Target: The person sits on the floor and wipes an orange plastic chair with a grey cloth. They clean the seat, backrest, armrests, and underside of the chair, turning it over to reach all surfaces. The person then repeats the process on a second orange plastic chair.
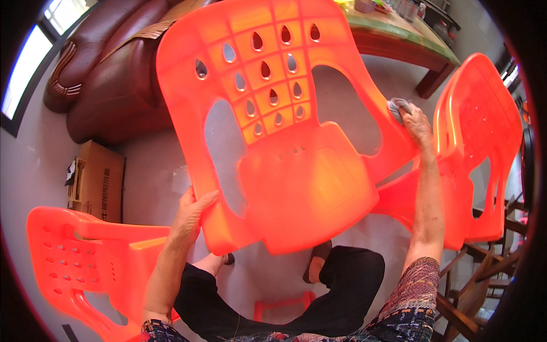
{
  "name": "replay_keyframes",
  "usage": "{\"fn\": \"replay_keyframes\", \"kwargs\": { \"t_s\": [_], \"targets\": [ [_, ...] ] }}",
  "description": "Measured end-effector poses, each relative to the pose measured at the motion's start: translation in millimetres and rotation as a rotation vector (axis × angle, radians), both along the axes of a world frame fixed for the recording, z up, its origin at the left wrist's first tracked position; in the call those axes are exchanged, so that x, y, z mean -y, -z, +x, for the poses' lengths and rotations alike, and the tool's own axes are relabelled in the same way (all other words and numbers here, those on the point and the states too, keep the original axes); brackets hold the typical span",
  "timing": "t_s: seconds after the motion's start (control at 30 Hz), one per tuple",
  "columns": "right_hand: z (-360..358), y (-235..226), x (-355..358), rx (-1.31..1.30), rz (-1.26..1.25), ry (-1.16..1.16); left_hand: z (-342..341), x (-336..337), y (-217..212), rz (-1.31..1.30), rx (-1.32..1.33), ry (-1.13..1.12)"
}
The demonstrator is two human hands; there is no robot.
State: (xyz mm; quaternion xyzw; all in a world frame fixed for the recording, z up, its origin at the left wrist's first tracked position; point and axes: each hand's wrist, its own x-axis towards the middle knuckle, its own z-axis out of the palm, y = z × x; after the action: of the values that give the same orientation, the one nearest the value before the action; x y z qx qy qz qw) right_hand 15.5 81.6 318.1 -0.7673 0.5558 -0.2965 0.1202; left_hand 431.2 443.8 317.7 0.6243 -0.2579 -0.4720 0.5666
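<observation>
A large orange-red plastic chair (279,188) is tilted up in front of me, its back full of teardrop holes and its seat toward me. My left hand (196,211) grips the chair's armrest at the lower left, thumb on top, fingers hidden behind the edge. Over at the right side of the chair, my right hand (416,122) holds a bunched grey cloth (399,109) against the outer edge of the frame. The fingers are closed round the cloth.
Stacked orange chairs (478,131) stand at the right, another orange chair (74,256) at the left. A brown leather sofa (119,102), a cardboard box (102,179) and a wooden table (399,40) lie beyond. Dark wooden furniture (484,279) is at lower right; a red stool (285,302) is between my legs.
</observation>
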Motion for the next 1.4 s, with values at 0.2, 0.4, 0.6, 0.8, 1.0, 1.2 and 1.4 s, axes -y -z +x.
{"fn": "replay_keyframes", "kwargs": {
  "t_s": [0.2,0.4,0.6,0.8,1.0,1.2,1.4],
  "targets": [
    [32.6,-26.5,-23.8,0.59,0.644,-0.214,11.9,23.4,-9.2,0.108,0.04,-0.234],
    [28.2,-16.3,-35.1,0.811,0.405,-0.194,41.0,34.6,-29.1,-0.067,0.152,-0.17],
    [39.5,19.2,-65.7,1.15,0.198,-0.078,67.4,46.6,-22.3,-0.223,0.483,-0.115],
    [44.2,75.1,-152.8,1.127,0.17,-0.127,93.5,33.5,19.4,-0.153,0.652,-0.163],
    [72.7,146.7,-265.4,1.217,0.329,-0.071,47.6,-25.4,-2.2,-0.419,0.085,-0.55],
    [99.6,195.4,-349.7,1.227,0.679,-0.124,-93.3,-134.1,-111.7,-0.718,-0.443,-0.345],
    [71.0,245.2,-339.7,0.617,1.036,-0.492,-88.0,-197.5,-62.0,-0.403,-0.314,-0.672]
  ]
}}
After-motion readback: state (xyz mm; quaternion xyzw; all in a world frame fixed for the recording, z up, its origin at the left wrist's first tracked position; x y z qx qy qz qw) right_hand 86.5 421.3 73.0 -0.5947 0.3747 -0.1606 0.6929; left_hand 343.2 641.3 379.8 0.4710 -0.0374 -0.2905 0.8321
